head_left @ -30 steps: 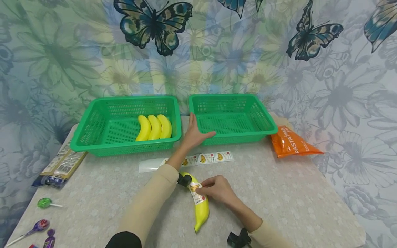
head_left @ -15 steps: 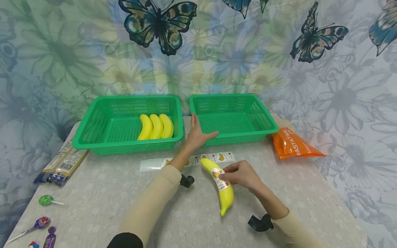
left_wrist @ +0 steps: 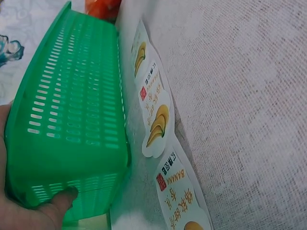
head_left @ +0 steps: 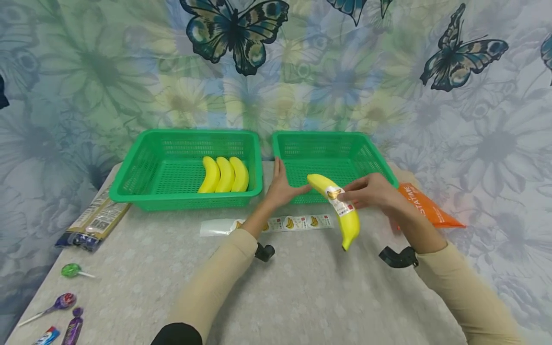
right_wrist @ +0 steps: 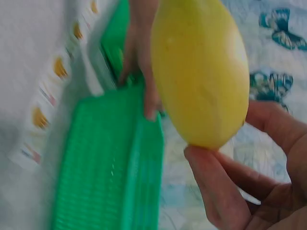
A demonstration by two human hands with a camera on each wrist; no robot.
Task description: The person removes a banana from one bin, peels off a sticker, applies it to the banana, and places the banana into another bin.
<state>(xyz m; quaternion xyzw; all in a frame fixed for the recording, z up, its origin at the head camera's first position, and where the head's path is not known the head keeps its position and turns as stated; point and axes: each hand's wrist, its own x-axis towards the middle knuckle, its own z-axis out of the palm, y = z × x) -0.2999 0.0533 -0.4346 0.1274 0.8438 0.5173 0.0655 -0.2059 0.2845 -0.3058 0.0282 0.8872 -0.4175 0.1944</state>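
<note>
Along the left edge of the pale, speckled tablecloth [head_left: 302,297] lie a dark printed plastic packet [head_left: 92,226], a green round lollipop [head_left: 71,270], a purple lollipop [head_left: 60,303] and two small wrapped sweets [head_left: 64,333] at the near corner. Behind them stands the left green perforated plastic basket [head_left: 142,184], with three plain yellow bananas [head_left: 224,174] lying side by side against its right wall. Just beside it stands the right green perforated plastic basket [head_left: 375,158], and between the baskets and the person a white strip of banana-printed stickers [head_left: 297,222] lies flat on the cloth, close to that basket's front wall. The left hand [head_left: 282,188] rests against the near left corner of the right basket, fingers straight and together along its left wall, thumb spread along the front rim; the left wrist view shows the thumb tip pressed to the basket's wall. Above the front rim of the same basket, off the table, hangs the yellow banana with a white sticker label [head_left: 338,207], tilted with its tip down toward the person. The right hand [head_left: 371,191] grips it near the label, fingers curled round it, thumb under it in the right wrist view. Farther right, partly hidden behind that forearm, lies an orange plastic snack bag [head_left: 431,211].
</note>
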